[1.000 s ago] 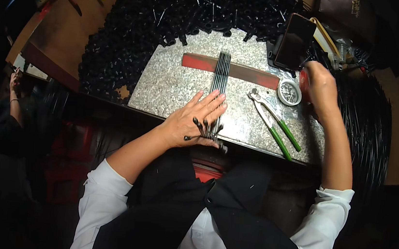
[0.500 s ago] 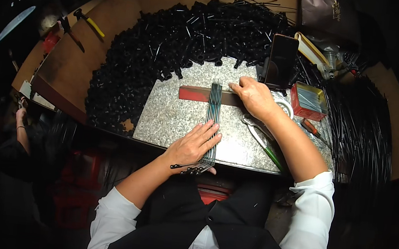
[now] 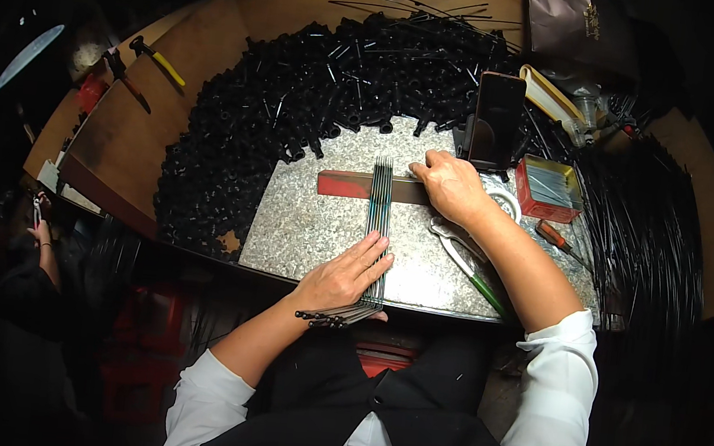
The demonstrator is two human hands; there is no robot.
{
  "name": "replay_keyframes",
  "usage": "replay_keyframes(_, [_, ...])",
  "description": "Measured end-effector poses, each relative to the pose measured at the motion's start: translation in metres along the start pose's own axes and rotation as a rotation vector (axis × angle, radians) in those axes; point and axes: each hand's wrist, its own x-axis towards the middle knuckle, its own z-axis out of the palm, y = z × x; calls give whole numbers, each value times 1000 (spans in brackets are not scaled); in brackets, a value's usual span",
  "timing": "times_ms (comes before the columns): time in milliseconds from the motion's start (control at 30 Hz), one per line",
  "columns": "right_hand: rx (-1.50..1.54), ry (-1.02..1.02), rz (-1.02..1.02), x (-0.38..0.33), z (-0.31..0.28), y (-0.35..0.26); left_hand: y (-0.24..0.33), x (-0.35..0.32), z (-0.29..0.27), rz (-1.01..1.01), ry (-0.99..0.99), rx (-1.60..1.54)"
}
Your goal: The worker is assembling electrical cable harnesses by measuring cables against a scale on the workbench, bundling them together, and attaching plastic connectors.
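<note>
A row of thin dark metal rods (image 3: 379, 216) with bent lower ends lies side by side across a flat red and dark bar (image 3: 343, 184). My left hand (image 3: 343, 275) rests over the rods with its fingers stretched along them, and its thumb shows near the bent ends. Those black-tipped ends stick out left below my wrist, past the table's front edge. The right end of the bar is under my right hand (image 3: 456, 187), whose fingers are curled round it. Just beside that hand lie pliers with white and green handles (image 3: 475, 275).
Black tubular parts (image 3: 237, 123) are heaped behind the granite-like slab (image 3: 291, 225). A phone (image 3: 497, 120) stands upright. A red and yellow tin (image 3: 549, 191), a screwdriver (image 3: 554, 236) and long black rods (image 3: 647, 240) lie right. A hammer (image 3: 158, 60) hangs left. Another person's hand (image 3: 41, 233) shows far left.
The whole view has shifted slightly, so the table sits lower in it. Both hands keep their places on the rods and bar. The rods' bent ends have turned slightly and line up more evenly.
</note>
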Motion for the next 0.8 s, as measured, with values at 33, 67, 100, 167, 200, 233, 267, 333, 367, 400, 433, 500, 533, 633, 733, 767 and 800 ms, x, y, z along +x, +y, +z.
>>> replay_keyframes(33, [-1,1,0,0,0,1,0,0,0,1,0,0])
replay_keyframes(67, [7,4,1,-1,0,1,0,0,0,-1,-5,0])
replay_keyframes(100, [12,12,2,-1,-2,1,1,1,-2,-1,-9,2])
replay_keyframes(167, [42,45,-7,-3,-2,3,5,3,-6,-13,-27,3])
replay_keyframes(200, [75,71,-16,-3,-1,4,5,3,-6,-30,-46,-2])
replay_keyframes(233, [75,71,-15,-3,-1,4,4,3,-6,-29,-46,-2])
replay_keyframes(267, [68,54,-11,-3,-3,4,4,3,-6,-43,-65,-25])
replay_keyframes(333, [61,39,-7,-3,-5,4,4,4,-7,-57,-84,-46])
replay_keyframes(367, [58,38,-3,-3,-4,4,5,4,-8,-65,-97,-55])
replay_keyframes(400, [55,37,2,-2,-4,4,5,4,-8,-73,-110,-65])
replay_keyframes(433, [54,39,2,-1,-5,3,5,4,-9,-72,-110,-64])
replay_keyframes(500, [60,15,9,-1,-7,1,7,4,-10,-89,-109,-97])
replay_keyframes(533, [59,17,9,-1,-7,1,7,4,-10,-88,-108,-96])
replay_keyframes(633, [106,38,15,-2,-9,3,8,4,-9,-90,-112,-82])
replay_keyframes(733, [162,16,49,-2,-13,8,7,5,-9,-78,-131,-87])
replay_keyframes(767, [150,5,36,0,-13,11,6,5,-9,-75,-132,-90])
replay_keyframes(800, [140,-7,23,1,-13,13,6,4,-9,-74,-133,-93])
